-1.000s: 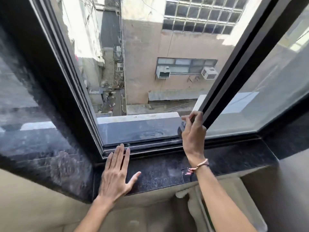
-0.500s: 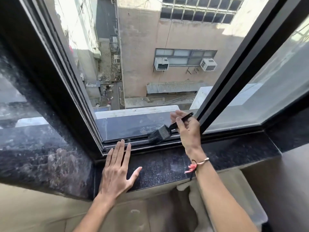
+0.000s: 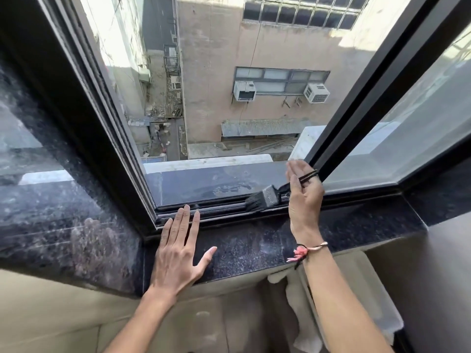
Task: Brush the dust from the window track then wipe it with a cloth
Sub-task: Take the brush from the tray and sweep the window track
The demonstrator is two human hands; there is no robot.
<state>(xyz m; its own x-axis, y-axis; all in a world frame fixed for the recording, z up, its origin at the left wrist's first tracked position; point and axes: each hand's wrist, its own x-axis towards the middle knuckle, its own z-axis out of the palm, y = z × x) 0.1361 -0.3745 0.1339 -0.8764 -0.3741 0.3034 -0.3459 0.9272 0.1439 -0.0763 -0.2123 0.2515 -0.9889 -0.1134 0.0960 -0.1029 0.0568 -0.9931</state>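
Observation:
The dark window track (image 3: 219, 208) runs along the bottom of the open window. A black paintbrush (image 3: 265, 198) rests with its bristles on the track, pointing left, its thin handle rising to the right. My right hand (image 3: 303, 200) is shut on that handle, just left of the sliding sash frame. My left hand (image 3: 178, 250) lies flat and open on the speckled black stone sill (image 3: 254, 248), fingertips touching the track's inner rail. A pale cloth (image 3: 303, 314) hangs below the sill, partly hidden behind my right forearm.
The black sliding sash frame (image 3: 356, 103) stands diagonally right of the brush, with glass panes beyond. A polished black stone side wall (image 3: 51, 212) closes off the left. Outside, a dark ledge (image 3: 216, 180) lies past the track, with a deep drop to an alley.
My right hand has swept the brush left along the track and the bristles now show clear of the hand. The left hand has stayed flat on the sill.

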